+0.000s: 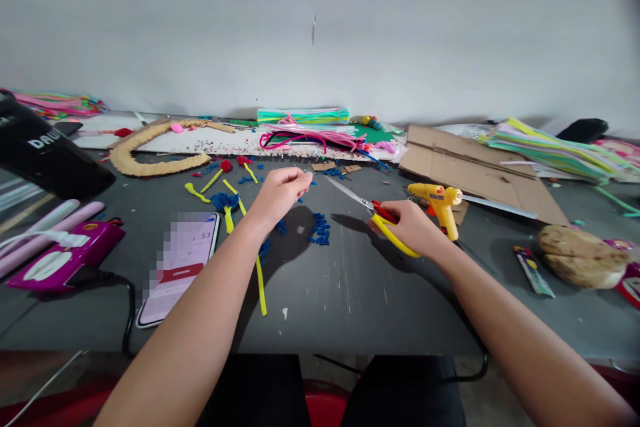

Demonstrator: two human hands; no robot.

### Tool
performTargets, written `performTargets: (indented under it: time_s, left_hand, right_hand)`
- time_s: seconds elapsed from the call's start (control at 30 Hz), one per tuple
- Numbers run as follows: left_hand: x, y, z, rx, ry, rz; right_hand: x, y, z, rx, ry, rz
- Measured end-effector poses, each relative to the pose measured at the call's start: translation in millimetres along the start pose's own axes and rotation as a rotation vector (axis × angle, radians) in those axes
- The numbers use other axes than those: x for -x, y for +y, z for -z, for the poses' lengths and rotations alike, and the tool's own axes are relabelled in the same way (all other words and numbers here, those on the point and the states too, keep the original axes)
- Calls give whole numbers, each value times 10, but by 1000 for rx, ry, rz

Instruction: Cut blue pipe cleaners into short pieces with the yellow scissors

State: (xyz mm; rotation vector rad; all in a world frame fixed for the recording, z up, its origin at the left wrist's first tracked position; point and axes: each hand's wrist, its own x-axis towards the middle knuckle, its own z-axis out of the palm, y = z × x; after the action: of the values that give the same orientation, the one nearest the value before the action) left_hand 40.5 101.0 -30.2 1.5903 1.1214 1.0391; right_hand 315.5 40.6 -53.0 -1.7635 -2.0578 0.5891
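Observation:
My right hand is closed round the yellow and red handles of a pair of scissors, whose blades point left across the dark table. My left hand hovers above the table with its fingers pinched together; what they hold is too small to make out. Between my hands lies a small pile of blue pipe-cleaner snippets. Yellow stems with blue and red tufts lie just left of my left hand.
A yellow glue gun stands behind my right hand. Cardboard sheets and pipe-cleaner bundles line the back. A phone and a magenta device lie at left, and a brown lump at right.

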Motion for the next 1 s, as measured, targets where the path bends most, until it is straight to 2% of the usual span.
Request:
performTargets:
  time_s: [0.13, 0.37, 1.0]
  left_hand:
    - [6, 8, -11, 50, -6, -17]
    - [4, 18, -33, 112, -25, -13]
    - [7, 6, -37, 154, -50, -10]
  right_hand:
    - [18, -46, -17, -61, 10, 39]
    - [28, -76, -35, -29, 41, 90]
    - [21, -62, -65, 4, 80, 107]
